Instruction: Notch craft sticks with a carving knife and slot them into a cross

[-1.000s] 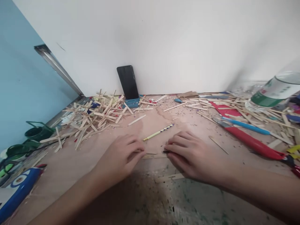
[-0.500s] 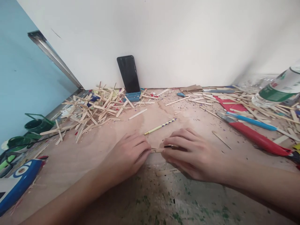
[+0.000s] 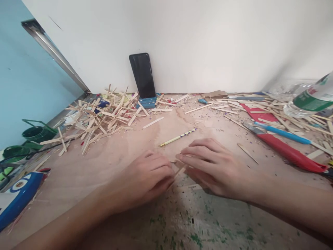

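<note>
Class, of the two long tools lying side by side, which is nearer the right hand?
The broad red tool with a grey end; the slimmer tool with a blue handle lies beyond it, farther from the right hand.

- We see a pale yellow pencil (image 3: 178, 137) with dark blue spots.
- We spot a black phone (image 3: 142, 75).
- Our tabletop (image 3: 125, 147) is pinkish tan, green-flecked near us.
- We notice a red-and-grey knife (image 3: 291, 152).

The pinkish-brown tabletop (image 3: 125, 147) carries a heap of wooden sticks (image 3: 111, 118) at left, 1 patterned pencil (image 3: 178, 137) near the middle, and 1 blue-handled tool (image 3: 286, 133) beside 1 red-handled tool (image 3: 288, 151) at right
</note>
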`<state>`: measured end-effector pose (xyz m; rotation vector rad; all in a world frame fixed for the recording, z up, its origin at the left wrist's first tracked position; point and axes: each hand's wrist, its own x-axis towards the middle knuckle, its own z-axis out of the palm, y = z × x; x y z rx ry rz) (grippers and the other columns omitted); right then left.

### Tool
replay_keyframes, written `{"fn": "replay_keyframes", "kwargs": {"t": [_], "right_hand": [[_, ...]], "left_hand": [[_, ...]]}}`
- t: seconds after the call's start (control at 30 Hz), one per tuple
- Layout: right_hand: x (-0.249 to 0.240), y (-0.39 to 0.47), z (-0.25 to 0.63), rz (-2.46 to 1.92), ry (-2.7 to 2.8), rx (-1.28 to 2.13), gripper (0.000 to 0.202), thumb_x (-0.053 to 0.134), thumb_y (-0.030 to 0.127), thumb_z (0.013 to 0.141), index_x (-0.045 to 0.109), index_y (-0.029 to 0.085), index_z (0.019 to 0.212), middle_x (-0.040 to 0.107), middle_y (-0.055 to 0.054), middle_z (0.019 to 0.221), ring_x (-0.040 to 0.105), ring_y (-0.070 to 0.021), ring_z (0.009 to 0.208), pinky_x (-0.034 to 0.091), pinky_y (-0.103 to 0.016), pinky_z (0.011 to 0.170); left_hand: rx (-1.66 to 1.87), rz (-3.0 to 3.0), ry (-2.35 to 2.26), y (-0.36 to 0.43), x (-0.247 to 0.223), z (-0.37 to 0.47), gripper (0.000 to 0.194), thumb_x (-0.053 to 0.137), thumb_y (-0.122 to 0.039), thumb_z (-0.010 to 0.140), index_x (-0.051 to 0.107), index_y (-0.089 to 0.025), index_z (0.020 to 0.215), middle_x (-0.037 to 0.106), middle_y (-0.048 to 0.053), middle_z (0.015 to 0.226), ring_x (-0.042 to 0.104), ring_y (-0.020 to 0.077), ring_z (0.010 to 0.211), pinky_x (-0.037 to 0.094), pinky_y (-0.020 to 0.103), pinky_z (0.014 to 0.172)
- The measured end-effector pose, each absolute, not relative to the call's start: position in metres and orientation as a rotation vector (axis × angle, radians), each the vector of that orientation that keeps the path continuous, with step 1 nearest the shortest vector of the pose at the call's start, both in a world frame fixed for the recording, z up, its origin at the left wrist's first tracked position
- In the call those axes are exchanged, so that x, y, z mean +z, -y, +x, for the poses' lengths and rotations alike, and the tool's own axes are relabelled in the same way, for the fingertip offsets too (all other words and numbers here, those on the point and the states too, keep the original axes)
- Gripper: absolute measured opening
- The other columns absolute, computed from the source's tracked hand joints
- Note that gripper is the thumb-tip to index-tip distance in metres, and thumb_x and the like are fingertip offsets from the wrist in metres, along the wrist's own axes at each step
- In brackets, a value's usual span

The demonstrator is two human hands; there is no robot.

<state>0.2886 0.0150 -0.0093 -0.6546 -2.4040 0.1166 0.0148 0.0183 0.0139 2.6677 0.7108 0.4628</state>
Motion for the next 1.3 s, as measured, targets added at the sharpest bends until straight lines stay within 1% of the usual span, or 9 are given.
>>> {"fn": "replay_keyframes", "kwargs": {"t": [0.13,0.27,0.43,0.53,0.7,0.87,1.0,1.17,1.3], "right_hand": [[-0.006,-0.015,0.292,-0.504,2.422,0.159,0.018,0.060,0.016,0.107,0.068,0.016,0.123,0.081,-0.013,0.117,0.066,-0.0254,0.117,0.056,-0.041,0.101],[-0.001,-0.013,0.296,-0.425,2.446,0.261,0.012,0.061,0.012,0.105,0.067,0.016,0.115,0.080,-0.011,0.110,0.066,-0.0249,0.112,0.054,-0.040,0.099],[0.003,-0.012,0.298,-0.345,2.496,0.223,0.023,0.050,0.009,0.104,0.066,0.019,0.118,0.082,-0.010,0.108,0.068,-0.0244,0.107,0.055,-0.040,0.094],[0.002,-0.012,0.297,-0.377,2.447,0.282,0.019,0.054,0.010,0.105,0.067,0.018,0.116,0.082,-0.009,0.107,0.067,-0.0240,0.106,0.055,-0.040,0.094],[0.000,-0.014,0.295,-0.536,2.291,0.521,0.016,0.054,0.012,0.109,0.065,0.020,0.101,0.074,-0.006,0.090,0.068,-0.0207,0.095,0.056,-0.039,0.093],[-0.001,-0.016,0.297,-0.607,2.331,0.575,0.020,0.051,0.014,0.111,0.064,0.020,0.097,0.071,-0.006,0.090,0.066,-0.0208,0.093,0.055,-0.039,0.090],[0.000,-0.016,0.296,-0.635,2.347,0.517,0.021,0.051,0.018,0.113,0.067,0.019,0.099,0.075,-0.009,0.096,0.068,-0.0222,0.098,0.056,-0.039,0.091],[0.014,-0.017,0.303,-0.857,2.386,0.325,0.015,0.060,0.024,0.109,0.074,0.020,0.110,0.078,-0.008,0.101,0.070,-0.0235,0.095,0.054,-0.040,0.086],[0.018,-0.022,0.318,-1.068,2.566,0.109,0.017,0.067,0.036,0.105,0.077,0.025,0.097,0.076,-0.006,0.091,0.069,-0.0257,0.084,0.049,-0.043,0.076]], "left_hand": [[0.479,2.470,-0.669,-0.012,0.026,0.018,0.018,0.052,-0.020,0.114,0.062,-0.022,0.099,0.071,-0.004,0.097,0.066,0.0103,0.092,0.049,0.021,0.087],[0.440,2.139,-0.717,-0.009,0.030,0.016,0.016,0.055,-0.017,0.111,0.060,-0.024,0.097,0.066,-0.005,0.097,0.062,0.0107,0.089,0.048,0.021,0.084],[0.457,1.918,-0.779,-0.009,0.029,0.010,0.018,0.047,-0.025,0.113,0.057,-0.025,0.099,0.060,-0.004,0.094,0.058,0.0120,0.087,0.050,0.022,0.081],[0.603,1.896,-1.048,-0.017,0.026,0.007,0.023,0.049,-0.035,0.113,0.060,-0.024,0.096,0.059,-0.004,0.087,0.056,0.0129,0.079,0.048,0.023,0.073],[0.638,1.951,-1.202,-0.022,0.025,0.009,0.042,0.046,-0.042,0.113,0.066,-0.022,0.082,0.063,-0.003,0.074,0.058,0.0149,0.071,0.046,0.027,0.068],[0.602,1.990,-1.020,-0.012,0.026,0.018,0.021,0.060,-0.035,0.107,0.077,-0.023,0.101,0.077,-0.001,0.091,0.069,0.0165,0.083,0.052,0.026,0.076],[0.535,1.927,-1.037,-0.009,0.027,0.022,0.030,0.058,-0.036,0.106,0.072,-0.021,0.084,0.069,-0.004,0.075,0.061,0.0127,0.069,0.047,0.023,0.065],[0.435,1.964,-1.150,-0.015,0.027,0.017,0.037,0.053,-0.039,0.106,0.069,-0.020,0.079,0.066,-0.003,0.069,0.059,0.0130,0.063,0.042,0.023,0.057],[0.402,2.124,-1.122,-0.016,0.019,0.015,0.032,0.053,-0.031,0.104,0.068,-0.020,0.078,0.066,-0.002,0.070,0.058,0.0148,0.066,0.041,0.028,0.065]]}}
